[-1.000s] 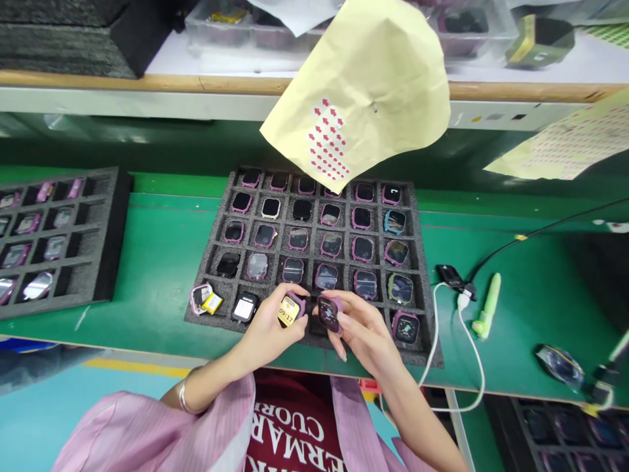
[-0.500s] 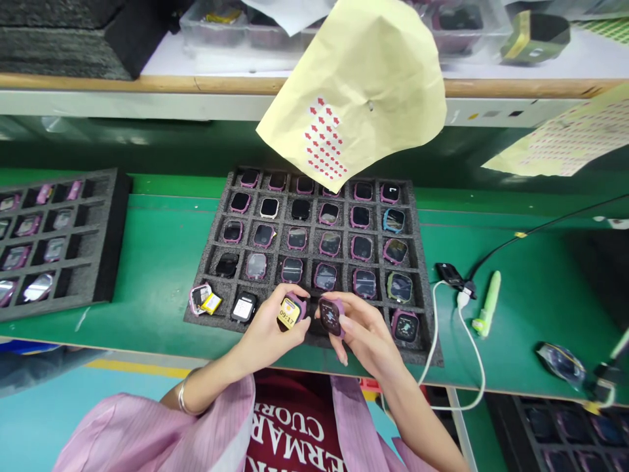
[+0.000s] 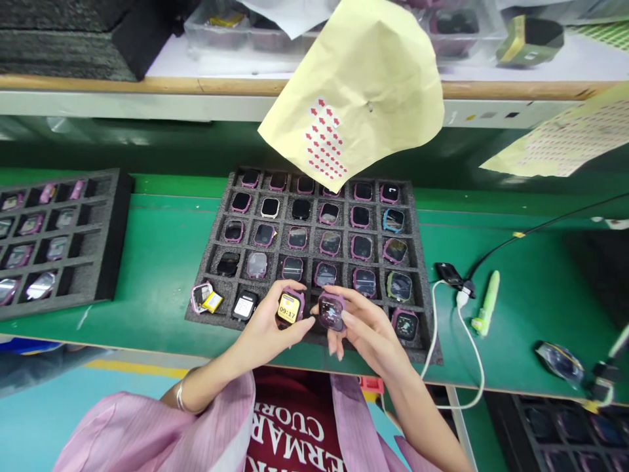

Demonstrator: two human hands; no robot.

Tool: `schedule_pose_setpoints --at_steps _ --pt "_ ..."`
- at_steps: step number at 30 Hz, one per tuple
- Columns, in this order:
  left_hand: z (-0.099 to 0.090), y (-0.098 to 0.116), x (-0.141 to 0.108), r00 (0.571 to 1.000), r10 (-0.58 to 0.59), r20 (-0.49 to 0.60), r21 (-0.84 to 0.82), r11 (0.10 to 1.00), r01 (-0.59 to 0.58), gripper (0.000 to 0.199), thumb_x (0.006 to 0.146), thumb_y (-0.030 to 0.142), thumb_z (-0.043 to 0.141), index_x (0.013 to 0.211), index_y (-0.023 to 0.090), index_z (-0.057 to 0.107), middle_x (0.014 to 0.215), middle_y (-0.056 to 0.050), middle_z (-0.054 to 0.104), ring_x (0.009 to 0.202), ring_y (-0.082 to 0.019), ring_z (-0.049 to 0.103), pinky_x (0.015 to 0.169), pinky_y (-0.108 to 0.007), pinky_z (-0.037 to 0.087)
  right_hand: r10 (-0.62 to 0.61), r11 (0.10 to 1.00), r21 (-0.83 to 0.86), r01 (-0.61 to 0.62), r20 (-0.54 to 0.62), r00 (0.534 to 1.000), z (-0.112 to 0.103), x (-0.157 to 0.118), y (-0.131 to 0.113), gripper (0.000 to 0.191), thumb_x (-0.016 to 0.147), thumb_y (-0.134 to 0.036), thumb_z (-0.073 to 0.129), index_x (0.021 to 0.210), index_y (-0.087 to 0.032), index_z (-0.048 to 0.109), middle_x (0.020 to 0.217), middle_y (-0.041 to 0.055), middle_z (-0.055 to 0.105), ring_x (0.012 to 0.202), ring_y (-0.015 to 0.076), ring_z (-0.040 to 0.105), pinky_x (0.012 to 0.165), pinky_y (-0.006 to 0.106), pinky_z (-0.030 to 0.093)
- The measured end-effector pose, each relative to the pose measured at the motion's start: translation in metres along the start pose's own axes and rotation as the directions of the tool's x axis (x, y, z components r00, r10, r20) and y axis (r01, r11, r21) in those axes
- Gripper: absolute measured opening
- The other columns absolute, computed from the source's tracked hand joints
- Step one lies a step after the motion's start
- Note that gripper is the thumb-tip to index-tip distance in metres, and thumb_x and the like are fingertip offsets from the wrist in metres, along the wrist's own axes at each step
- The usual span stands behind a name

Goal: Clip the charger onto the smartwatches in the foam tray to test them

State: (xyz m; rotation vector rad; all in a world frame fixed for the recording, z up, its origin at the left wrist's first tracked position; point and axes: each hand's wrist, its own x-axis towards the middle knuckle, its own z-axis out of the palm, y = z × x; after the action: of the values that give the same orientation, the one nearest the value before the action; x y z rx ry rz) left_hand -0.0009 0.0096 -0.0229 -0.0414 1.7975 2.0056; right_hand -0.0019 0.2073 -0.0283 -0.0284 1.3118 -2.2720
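My right hand (image 3: pixel 366 324) grips a purple-framed smartwatch (image 3: pixel 331 311) with a dark lit screen, thumb on its right edge and fingers behind it. My left hand (image 3: pixel 272 328) is at another purple-framed smartwatch (image 3: pixel 289 307) whose yellow screen reads 09:17. That one sits at a front-row compartment of the black foam tray (image 3: pixel 314 337). The left fingers are spread around it, index near its top edge and thumb apart from its right side. Left of it lies a black watch (image 3: pixel 244 306) with a white screen. An opened watch case (image 3: pixel 200 298) with a yellow part is at the corner.
Several watch bodies fill the tray's other compartments. A second foam tray (image 3: pixel 111 242) stands left. On the right lie a white cable (image 3: pixel 476 354), a green pen-like tool (image 3: pixel 487 305) and a clear bag (image 3: pixel 561 362). Yellow paper (image 3: pixel 363 85) hangs from the shelf above.
The yellow-screen watch has come to lie squarely at its compartment, and my left thumb has moved off it. My right hand has tilted its watch to face upward more.
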Motion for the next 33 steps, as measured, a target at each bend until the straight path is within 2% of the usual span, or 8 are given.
schedule_pose_setpoints --at_steps 2,4,7,10,17,30,33 --pt "-0.003 0.0 0.001 0.999 -0.001 0.041 -0.119 0.993 0.006 0.05 0.079 0.021 0.066 0.122 0.022 0.042 0.084 0.002 0.052 0.06 -0.008 0.052 0.055 -0.02 0.047 0.031 1.0 -0.001 -0.031 0.041 0.999 -0.003 0.0 -0.002 0.043 0.092 -0.027 0.057 0.133 -0.025 0.046 0.108 0.0118 0.066 0.066 0.0192 0.069 0.051 0.028 0.055" --pt "-0.007 0.0 0.001 0.998 0.02 0.064 -0.212 0.977 -0.006 0.052 0.08 0.022 0.064 0.127 0.021 0.042 0.092 -0.003 0.058 0.072 -0.013 0.059 0.063 -0.025 0.052 0.042 0.999 -0.015 -0.042 0.065 0.997 -0.007 -0.001 -0.003 0.045 0.093 -0.026 0.055 0.136 -0.026 0.041 0.115 0.0134 0.064 0.073 0.0209 0.07 0.055 0.03 0.056" --pt "-0.014 0.001 0.0 0.993 0.012 0.12 -0.277 0.961 0.022 0.048 0.084 0.023 0.057 0.13 0.019 0.043 0.1 -0.008 0.062 0.088 -0.02 0.062 0.07 -0.031 0.054 0.011 0.998 -0.055 -0.009 0.038 0.999 -0.008 -0.002 -0.002 0.04 0.094 -0.023 0.052 0.133 -0.024 0.043 0.117 0.014 0.064 0.073 0.0203 0.07 0.056 0.029 0.056" --pt "-0.017 0.002 -0.001 0.989 -0.014 0.146 -0.28 0.958 0.055 0.045 0.086 0.02 0.053 0.13 0.019 0.045 0.1 -0.008 0.063 0.092 -0.021 0.063 0.073 -0.033 0.056 -0.05 0.996 -0.076 0.049 -0.005 0.999 -0.008 -0.001 0.003 0.033 0.094 -0.021 0.052 0.126 -0.022 0.047 0.113 0.0132 0.066 0.067 0.0187 0.07 0.053 0.028 0.054" --pt "-0.014 0.001 -0.002 0.991 -0.011 0.131 -0.244 0.969 0.043 0.038 0.089 0.019 0.049 0.127 0.019 0.047 0.104 -0.009 0.063 0.091 -0.021 0.065 0.078 -0.037 0.058 -0.129 0.987 -0.098 0.127 -0.016 0.991 -0.005 0.002 0.013 0.029 0.094 -0.022 0.053 0.123 -0.023 0.048 0.109 0.0115 0.068 0.06 0.0173 0.069 0.047 0.026 0.053" --pt "-0.012 0.006 -0.001 0.991 -0.031 0.127 -0.189 0.98 0.055 0.036 0.086 0.021 0.053 0.122 0.019 0.049 0.1 -0.007 0.06 0.09 -0.021 0.065 0.076 -0.036 0.058 -0.155 0.974 -0.18 0.135 -0.101 0.983 0.004 0.001 0.012 0.03 0.093 -0.024 0.056 0.122 -0.023 0.05 0.102 0.0101 0.07 0.055 0.0151 0.068 0.044 0.024 0.051" --pt "-0.011 0.005 0.0 0.993 -0.024 0.119 -0.158 0.986 0.042 0.037 0.085 0.021 0.055 0.121 0.019 0.046 0.1 -0.006 0.058 0.087 -0.019 0.063 0.072 -0.031 0.057 -0.158 0.974 -0.176 0.143 -0.076 0.984 0.003 0.002 0.011 0.031 0.094 -0.025 0.055 0.125 -0.025 0.05 0.105 0.0103 0.069 0.058 0.0152 0.068 0.045 0.023 0.052"
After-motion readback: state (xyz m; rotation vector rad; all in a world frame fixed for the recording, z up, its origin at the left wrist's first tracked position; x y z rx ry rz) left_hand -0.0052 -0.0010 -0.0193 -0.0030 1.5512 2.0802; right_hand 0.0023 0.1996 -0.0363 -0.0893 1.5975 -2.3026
